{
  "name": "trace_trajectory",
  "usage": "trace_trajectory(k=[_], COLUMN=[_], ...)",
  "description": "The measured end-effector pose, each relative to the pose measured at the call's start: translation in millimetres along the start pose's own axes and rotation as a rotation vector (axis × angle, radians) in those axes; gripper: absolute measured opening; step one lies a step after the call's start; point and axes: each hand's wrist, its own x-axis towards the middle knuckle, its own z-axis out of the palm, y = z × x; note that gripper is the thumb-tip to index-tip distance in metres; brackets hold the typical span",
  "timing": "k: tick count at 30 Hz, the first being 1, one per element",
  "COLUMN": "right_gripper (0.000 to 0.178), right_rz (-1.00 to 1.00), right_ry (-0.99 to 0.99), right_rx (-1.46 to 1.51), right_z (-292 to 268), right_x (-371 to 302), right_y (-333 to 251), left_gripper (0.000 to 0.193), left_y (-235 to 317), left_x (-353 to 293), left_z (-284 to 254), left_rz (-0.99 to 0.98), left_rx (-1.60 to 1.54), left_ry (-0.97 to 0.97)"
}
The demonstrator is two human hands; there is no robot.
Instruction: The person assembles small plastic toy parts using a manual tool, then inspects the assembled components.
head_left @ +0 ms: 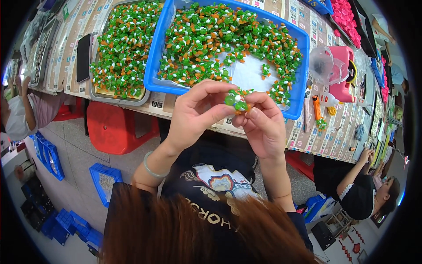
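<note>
Between my two hands is a small green, white and orange plastic figure (236,102), held just off the near edge of a blue tray. My left hand (193,112), with a pale green bangle on the wrist, pinches it between thumb and fingers. From the other side, my right hand (266,125) grips it with thumb and forefinger. The blue tray (154,66) holds heaps of similar pieces, and a patch of its white lining shows at the right. Left of it, a metal tray (143,100) is piled with more of them.
On the table lie a black phone (83,58), an orange tool (316,107), a white glue bottle (329,99) and a pink container (342,70) with clear plastic. A red stool (115,127) and blue crates (105,182) stand below. Other people sit at both sides.
</note>
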Motion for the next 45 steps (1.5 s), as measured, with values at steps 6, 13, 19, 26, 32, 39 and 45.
trace_trajectory(k=[6,13,19,26,32,39,45], right_gripper=[0.017,0.023,0.026,0.033,0.019,0.013,0.016], right_rz=[-0.286,-0.883,-0.409,-0.1,-0.225,-0.012,-0.125], right_ry=[0.065,-0.056,0.137,-0.089,0.015,0.004,-0.05], right_rx=[-0.302,-1.296,-1.366,-1.728,-1.544,-0.685,-0.335], right_z=[1.4,2.7,-15.4,-23.3,-30.9,-16.4,-9.0], right_x=[-2.2,6.5,47.9,83.4,82.4,60.8,41.3], right_y=[3.8,4.3,-13.3,0.0,2.3,-7.4,3.6], left_gripper=[0.028,0.027,0.027,0.025,0.02,0.016,0.016], left_y=[-2.9,-4.9,2.3,9.7,1.5,-3.1,-0.8], left_x=[-0.6,-1.0,-0.5,1.4,4.7,10.4,8.2], left_z=[0.8,-10.4,-19.7,-35.6,-51.6,-31.5,-17.0], left_rz=[-0.101,-0.201,-0.052,-0.078,-0.159,-0.203,-0.381], left_rx=[-0.112,-0.305,-0.126,-0.545,-0.631,-0.26,-0.276], left_ry=[0.013,0.014,0.071,0.141,0.194,0.235,0.127])
